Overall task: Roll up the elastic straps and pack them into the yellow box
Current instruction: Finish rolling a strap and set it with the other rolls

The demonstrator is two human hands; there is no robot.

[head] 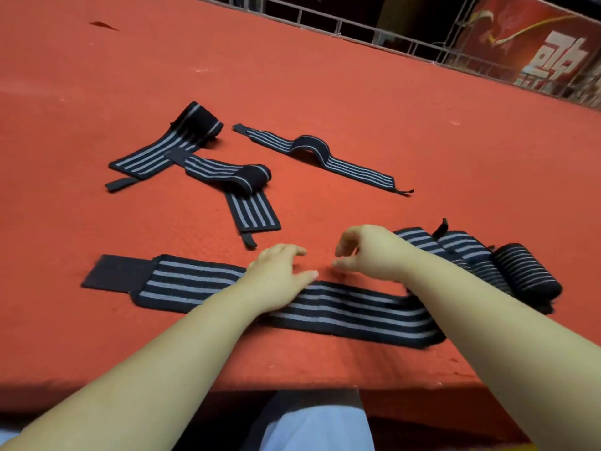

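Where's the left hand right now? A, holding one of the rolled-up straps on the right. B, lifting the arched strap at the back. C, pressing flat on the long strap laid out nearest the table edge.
C: the left hand lies flat on the nearest unrolled strap, well clear of the rolled straps.

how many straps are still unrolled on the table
4: one flat under the left hand at the near edge, two overlapping at far left, one humped at centre back. Rolled ones at right may hide more.
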